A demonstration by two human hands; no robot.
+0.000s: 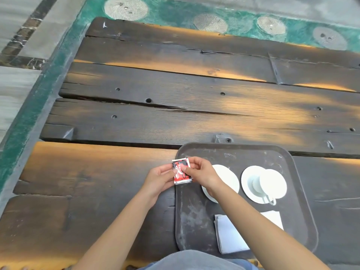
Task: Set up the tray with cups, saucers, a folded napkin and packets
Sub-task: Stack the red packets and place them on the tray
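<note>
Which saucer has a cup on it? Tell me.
The right-hand saucer, farther from the hands: a white cup sits on it. The left saucer, partly hidden behind the right hand, shows no cup.

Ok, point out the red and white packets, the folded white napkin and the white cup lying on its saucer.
Red and white packets (180, 172): head view, on the red printed face between both hands.
Folded white napkin (229, 236): head view, on its left half.
White cup (272, 183): head view, on its rounded side.

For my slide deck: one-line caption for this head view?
Both hands hold red packets over the tray's edge.
</note>
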